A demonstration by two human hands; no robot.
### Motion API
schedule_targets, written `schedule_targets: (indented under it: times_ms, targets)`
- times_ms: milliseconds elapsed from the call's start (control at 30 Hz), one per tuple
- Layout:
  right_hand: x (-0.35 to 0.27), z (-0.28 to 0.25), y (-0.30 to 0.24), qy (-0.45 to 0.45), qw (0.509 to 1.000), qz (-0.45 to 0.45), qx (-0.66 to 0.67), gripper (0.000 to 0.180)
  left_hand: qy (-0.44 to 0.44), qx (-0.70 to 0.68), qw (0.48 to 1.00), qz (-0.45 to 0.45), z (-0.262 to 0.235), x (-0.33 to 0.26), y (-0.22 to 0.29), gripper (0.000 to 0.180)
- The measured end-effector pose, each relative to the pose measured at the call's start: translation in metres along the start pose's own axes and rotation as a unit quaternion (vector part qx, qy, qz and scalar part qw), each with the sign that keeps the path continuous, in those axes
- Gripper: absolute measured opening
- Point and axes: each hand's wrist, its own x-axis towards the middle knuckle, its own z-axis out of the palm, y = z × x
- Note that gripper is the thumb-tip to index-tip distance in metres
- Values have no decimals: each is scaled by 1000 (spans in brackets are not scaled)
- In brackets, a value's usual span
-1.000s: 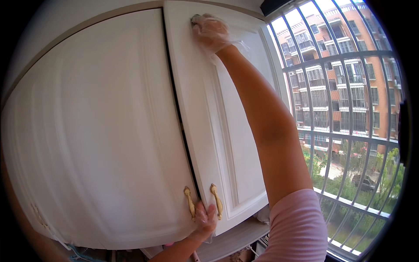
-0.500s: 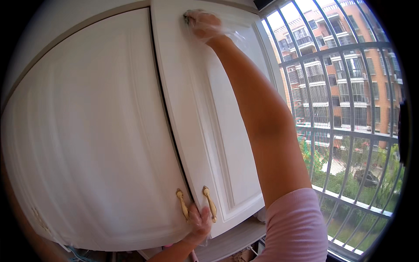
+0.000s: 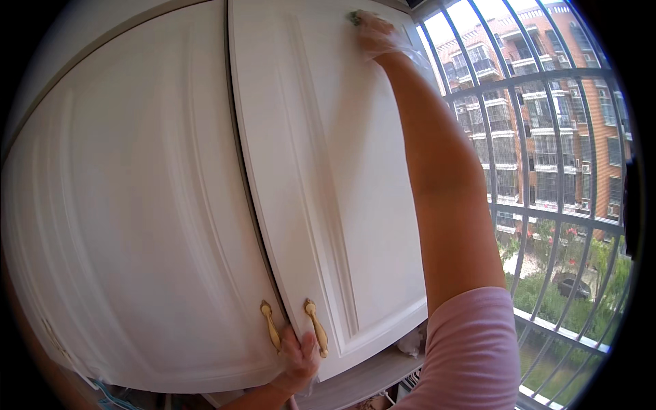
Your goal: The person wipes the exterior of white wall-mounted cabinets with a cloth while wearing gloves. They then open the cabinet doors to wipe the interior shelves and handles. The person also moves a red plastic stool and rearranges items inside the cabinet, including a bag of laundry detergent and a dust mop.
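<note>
Green wad (image 3: 354,18) pinched in right hand (image 3: 378,35); left hand (image 3: 299,359) gripping white door (image 3: 342,191).

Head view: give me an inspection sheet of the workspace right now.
Surface: white raised-panel cabinet doors, narrow dark gap between them.
Job's things: small dark-green item near the right door's top, material unclear; two curved gold-coloured handles low down.
Clutter: whitish, partly hidden item below the right door.
Hands: clear-gloved right hand holds the green item; clear-gloved left hand touches that door's lower inner edge.
Cables: thin teal strands lower left, possibly not cables.
Surroundings: grey metal window bars; orange-brown brick building outside.
</note>
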Motion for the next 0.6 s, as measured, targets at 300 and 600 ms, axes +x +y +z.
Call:
schedule_targets:
  times_ms: [300, 600]
  targets:
    - [-5, -22, 29, -66, 994, 18, -81, 37, 20, 4, 1000, -8, 4, 5, 21, 36]
    - [-11, -26, 57, -90, 985, 61, -135, 34, 38, -1, 999, 27, 6, 6, 15, 33]
